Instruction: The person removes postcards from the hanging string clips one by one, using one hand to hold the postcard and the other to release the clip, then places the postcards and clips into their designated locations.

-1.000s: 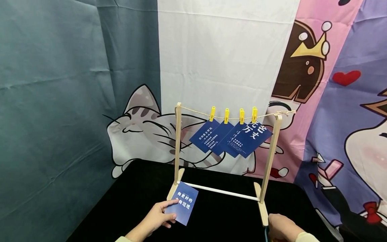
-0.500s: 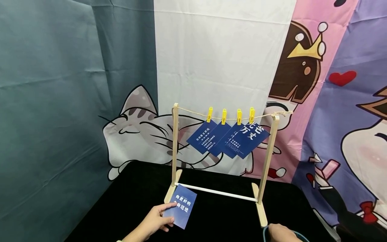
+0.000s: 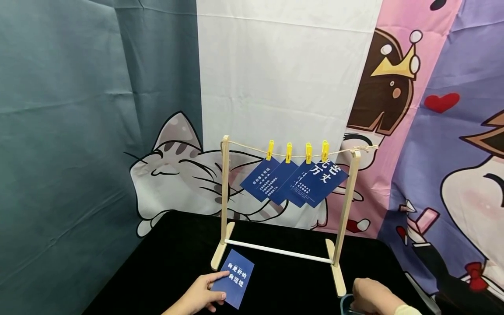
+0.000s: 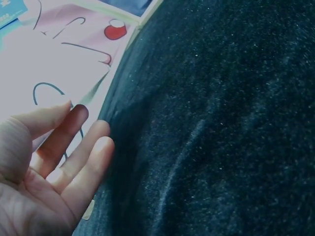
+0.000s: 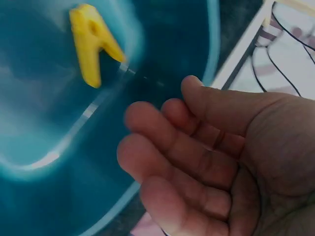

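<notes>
My left hand [image 3: 197,295] pinches a dark blue card [image 3: 235,280] with white characters at its left edge, thumb and index finger along it, in the head view. The card stands out of sight in the left wrist view, where only the hand [image 4: 59,162] shows. My right hand [image 3: 372,295] reaches over a blue bin [image 3: 346,304] at the lower right. In the right wrist view its fingers [image 5: 162,167] are loosely bent with nothing between them. A yellow clothespin [image 5: 87,46] lies inside the bin, a little away from the fingertips.
A wooden rack [image 3: 224,192] stands on the black cloth [image 3: 173,249], a string [image 3: 252,148] tied between its posts. Several yellow clothespins [image 3: 288,152] hold overlapping blue cards [image 3: 320,188] on it. Behind hangs a printed cloth [image 3: 283,78].
The right hand has shifted over the bin, and more of the bin's rim shows beside it. The left hand has drawn the card slightly down, away from the rack's foot. The view has drifted a little.
</notes>
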Demonstrator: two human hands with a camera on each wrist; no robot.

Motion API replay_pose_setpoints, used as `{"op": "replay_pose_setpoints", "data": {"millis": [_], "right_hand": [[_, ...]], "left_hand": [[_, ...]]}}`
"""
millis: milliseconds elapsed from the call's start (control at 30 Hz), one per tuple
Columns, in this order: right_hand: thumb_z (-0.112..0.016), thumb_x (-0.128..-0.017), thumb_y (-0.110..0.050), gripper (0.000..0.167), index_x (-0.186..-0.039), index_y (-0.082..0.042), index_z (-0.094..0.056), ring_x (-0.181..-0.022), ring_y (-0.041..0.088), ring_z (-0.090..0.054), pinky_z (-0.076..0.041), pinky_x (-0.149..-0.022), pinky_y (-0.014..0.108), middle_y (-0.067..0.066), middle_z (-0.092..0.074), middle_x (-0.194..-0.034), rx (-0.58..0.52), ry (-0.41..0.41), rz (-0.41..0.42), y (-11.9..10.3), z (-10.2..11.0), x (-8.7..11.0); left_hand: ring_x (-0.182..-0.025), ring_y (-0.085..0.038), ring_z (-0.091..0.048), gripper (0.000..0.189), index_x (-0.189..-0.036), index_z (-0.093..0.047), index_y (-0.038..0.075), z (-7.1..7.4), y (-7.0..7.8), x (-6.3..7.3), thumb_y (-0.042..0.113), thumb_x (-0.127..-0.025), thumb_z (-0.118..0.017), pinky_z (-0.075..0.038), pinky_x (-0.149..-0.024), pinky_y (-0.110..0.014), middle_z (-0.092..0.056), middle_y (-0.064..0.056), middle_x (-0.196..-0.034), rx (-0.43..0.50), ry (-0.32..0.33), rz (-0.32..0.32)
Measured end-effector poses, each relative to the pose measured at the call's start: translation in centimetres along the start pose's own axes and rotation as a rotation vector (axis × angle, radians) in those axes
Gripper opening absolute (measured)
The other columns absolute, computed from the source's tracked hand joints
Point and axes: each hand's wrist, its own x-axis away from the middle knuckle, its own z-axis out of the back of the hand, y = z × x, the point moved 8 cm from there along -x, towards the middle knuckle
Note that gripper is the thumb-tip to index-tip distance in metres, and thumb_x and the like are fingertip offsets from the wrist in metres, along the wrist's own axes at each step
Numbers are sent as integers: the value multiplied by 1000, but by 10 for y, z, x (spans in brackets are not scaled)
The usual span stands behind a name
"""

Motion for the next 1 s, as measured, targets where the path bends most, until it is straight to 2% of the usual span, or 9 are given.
{"op": "replay_pose_setpoints", "data": {"millis": [133,233,300,467,533,600,800,900,1000], "right_hand": [[-80,-85,-23,19,-81,-12,-64,-55,17,-61,-53,-52,34,1,-63,-63,-27,-63,-36,1,13,-5],[-77,-89,-25,20,-81,-13,-63,-50,19,-63,-54,-49,35,3,-64,-57,-30,-111,-58,2,19,-10],[-76,-90,-26,21,-79,-14,-63,-50,19,-63,-52,-49,35,2,-64,-57,-24,-118,-53,0,23,-11],[-77,-88,-24,23,-72,-15,-64,-48,18,-61,-48,-46,33,1,-62,-54,-37,-68,-22,-6,32,-7],[-77,-88,-24,25,-69,-15,-64,-48,18,-61,-47,-46,32,1,-62,-54,-30,-61,-15,-7,34,-8],[-76,-89,-25,26,-68,-15,-65,-48,18,-61,-47,-46,32,1,-62,-54,-18,-74,-19,-7,35,-11],[-75,-92,-28,22,-75,-16,-67,-54,19,-63,-52,-54,38,2,-65,-60,1,-117,-64,-4,38,-18],[-75,-91,-27,21,-77,-15,-67,-54,19,-63,-52,-54,39,2,-64,-60,2,-93,-60,-6,43,-17],[-75,-91,-25,19,-78,-15,-65,-51,19,-62,-50,-50,38,2,-63,-59,-2,-53,-29,-13,53,-16]], "left_hand": [[-63,-20,-68,62,-141,-52,-5,2,-7,4,-2,-84,-76,-56,-45,-30,-72,-10,-81,-80,15,21],[-56,-18,-66,61,-139,-55,-5,4,-11,4,0,-82,-78,-54,-43,-30,-69,-8,-74,-189,34,20],[-54,-15,-64,60,-138,-57,-3,5,-14,3,2,-82,-79,-53,-43,-29,-68,-8,-79,-277,40,32],[-81,-23,-68,58,-133,-65,14,7,-13,0,24,-79,-83,-56,-65,-43,-70,-16,-108,-743,64,12],[-90,-27,-68,58,-131,-65,20,6,-11,1,33,-77,-83,-54,-67,-48,-72,-13,-110,-933,86,11],[-84,-27,-67,58,-131,-64,23,5,-10,3,38,-78,-82,-51,-60,-47,-73,-12,-104,-1018,89,50],[-82,-26,-68,56,-132,-62,24,4,-9,5,47,-83,-78,-52,-58,-46,-73,-8,-100,-1138,62,107],[-87,-29,-69,58,-134,-62,24,4,-8,4,48,-84,-77,-53,-60,-48,-73,-9,-105,-1125,56,108],[-89,-32,-70,58,-134,-63,22,9,-2,1,47,-83,-77,-54,-60,-51,-74,-11,-107,-1080,111,83]]}}
